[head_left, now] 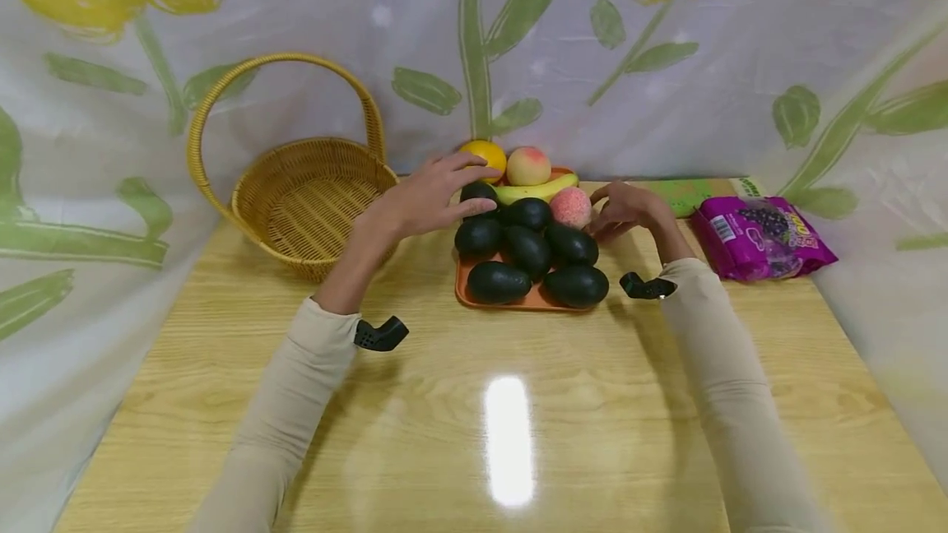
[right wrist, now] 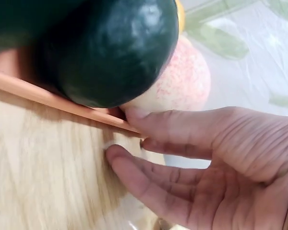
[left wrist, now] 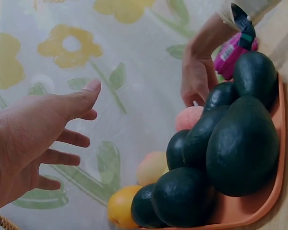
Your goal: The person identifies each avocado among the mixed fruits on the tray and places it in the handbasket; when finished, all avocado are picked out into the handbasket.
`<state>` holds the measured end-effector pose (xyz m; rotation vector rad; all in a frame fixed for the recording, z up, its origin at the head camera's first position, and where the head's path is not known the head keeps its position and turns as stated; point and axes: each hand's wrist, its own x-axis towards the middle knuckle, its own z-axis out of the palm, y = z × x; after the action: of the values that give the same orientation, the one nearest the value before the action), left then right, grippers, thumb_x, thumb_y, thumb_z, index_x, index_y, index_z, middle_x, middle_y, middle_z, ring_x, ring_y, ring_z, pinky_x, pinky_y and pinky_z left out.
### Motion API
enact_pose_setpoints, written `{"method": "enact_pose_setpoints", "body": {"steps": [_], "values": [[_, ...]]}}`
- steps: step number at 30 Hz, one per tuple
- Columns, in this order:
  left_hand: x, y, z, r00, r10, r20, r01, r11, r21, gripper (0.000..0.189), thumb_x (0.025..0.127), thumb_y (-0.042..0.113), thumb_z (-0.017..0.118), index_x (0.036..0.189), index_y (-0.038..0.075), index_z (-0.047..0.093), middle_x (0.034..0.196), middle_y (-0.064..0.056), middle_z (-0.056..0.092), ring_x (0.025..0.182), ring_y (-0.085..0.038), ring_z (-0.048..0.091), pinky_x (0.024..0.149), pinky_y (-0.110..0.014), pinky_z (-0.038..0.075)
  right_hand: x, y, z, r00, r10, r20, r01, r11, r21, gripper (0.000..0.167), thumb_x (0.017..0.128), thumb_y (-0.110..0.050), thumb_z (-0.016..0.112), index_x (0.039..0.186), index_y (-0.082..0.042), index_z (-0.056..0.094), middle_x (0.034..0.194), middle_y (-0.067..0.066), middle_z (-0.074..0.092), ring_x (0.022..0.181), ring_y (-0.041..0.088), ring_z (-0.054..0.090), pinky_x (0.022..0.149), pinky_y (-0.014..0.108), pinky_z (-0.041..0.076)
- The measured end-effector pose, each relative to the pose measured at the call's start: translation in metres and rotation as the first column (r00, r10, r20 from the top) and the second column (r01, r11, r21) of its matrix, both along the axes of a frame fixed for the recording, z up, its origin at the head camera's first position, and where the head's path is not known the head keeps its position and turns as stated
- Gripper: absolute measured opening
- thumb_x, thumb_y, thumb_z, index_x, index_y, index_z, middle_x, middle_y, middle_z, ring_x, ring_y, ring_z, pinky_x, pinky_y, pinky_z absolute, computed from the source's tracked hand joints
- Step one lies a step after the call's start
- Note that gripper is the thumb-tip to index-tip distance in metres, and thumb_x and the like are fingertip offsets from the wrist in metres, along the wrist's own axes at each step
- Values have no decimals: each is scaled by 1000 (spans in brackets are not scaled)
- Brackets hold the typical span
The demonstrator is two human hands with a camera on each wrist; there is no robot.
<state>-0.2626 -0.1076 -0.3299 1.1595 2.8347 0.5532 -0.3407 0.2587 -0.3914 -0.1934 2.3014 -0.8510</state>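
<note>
An orange tray (head_left: 535, 299) carries several dark green avocados (head_left: 499, 282), a banana (head_left: 535, 190), an orange (head_left: 485, 156), a yellowish peach (head_left: 529, 166) and a pink peach (head_left: 571, 207). Over the tray's left side hangs my left hand (head_left: 429, 197), fingers extended and spread; in the left wrist view it holds nothing and is apart from the fruit. My right hand (right wrist: 206, 158) is at the tray's right edge, beside the pink peach. Its thumb lies at the rim, the loosely bent fingers lower down outside it; whether the thumb touches the rim I cannot tell.
A wicker basket (head_left: 314, 146) with a tall arched handle stands left of the tray. To the right lies a purple snack bag (head_left: 763, 237), with a green package (head_left: 689, 194) behind it. A flower-printed curtain (head_left: 415, 39) borders the wooden table (head_left: 592, 410).
</note>
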Motion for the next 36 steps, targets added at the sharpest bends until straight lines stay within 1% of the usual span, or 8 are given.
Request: {"method": "enact_pose_setpoints", "body": {"steps": [3,6,13,18,21,25,29,36], "values": [[5,1,2,999,-20,27,19,1000,14,56,108,46,54,156,17,51,161,-9,49,151,-30,43,130,-55,25,1,4,-4,1000,-18,-24,18,1000,-7,76,92,-16,81,154,4,40,106,11,77,84,12,77,85,34,64],[8,1,4,998,-48,43,47,999,26,55,108,46,53,155,18,52,159,-9,52,148,-31,47,127,-54,31,1,4,-5,1000,-30,-10,29,999,-24,77,92,-14,81,154,4,38,102,7,75,79,10,77,81,31,64],[10,1,13,996,-69,58,63,993,97,52,107,40,58,153,16,54,155,-8,56,145,-29,52,123,-48,40,-5,-6,-2,993,-16,118,30,992,-125,71,95,-3,74,149,2,28,102,11,73,80,13,77,83,34,65],[9,2,16,994,-103,47,99,992,79,54,106,41,59,152,14,55,152,-9,59,141,-30,55,121,-48,42,-5,-10,-4,981,6,193,9,997,-73,76,95,-6,75,151,1,25,102,9,70,77,11,76,79,29,65],[8,3,18,992,-109,61,104,991,78,54,106,42,59,152,13,55,152,-8,59,143,-28,54,122,-47,41,-4,-12,-2,975,43,217,-40,999,-19,73,96,-9,74,153,2,30,101,9,72,76,10,76,77,27,64],[9,2,19,993,-99,64,95,993,65,53,106,40,60,151,13,56,151,-8,59,142,-27,54,122,-47,42,-6,-17,1,972,93,214,-105,993,48,58,97,-12,75,145,5,48,93,8,78,74,10,77,77,27,64],[17,3,17,990,-121,67,118,992,45,52,105,38,63,150,13,57,149,-9,61,139,-30,57,121,-49,42,-4,-22,-3,974,88,209,-107,991,79,52,95,-12,78,138,6,55,89,7,79,73,11,77,79,29,65],[34,13,7,966,-196,168,195,981,25,57,101,34,70,151,11,55,152,-10,59,141,-30,55,122,-48,41,1,-9,-12,990,84,113,-92,993,69,50,89,-9,76,134,6,60,91,3,72,69,5,71,69,22,61]]}}
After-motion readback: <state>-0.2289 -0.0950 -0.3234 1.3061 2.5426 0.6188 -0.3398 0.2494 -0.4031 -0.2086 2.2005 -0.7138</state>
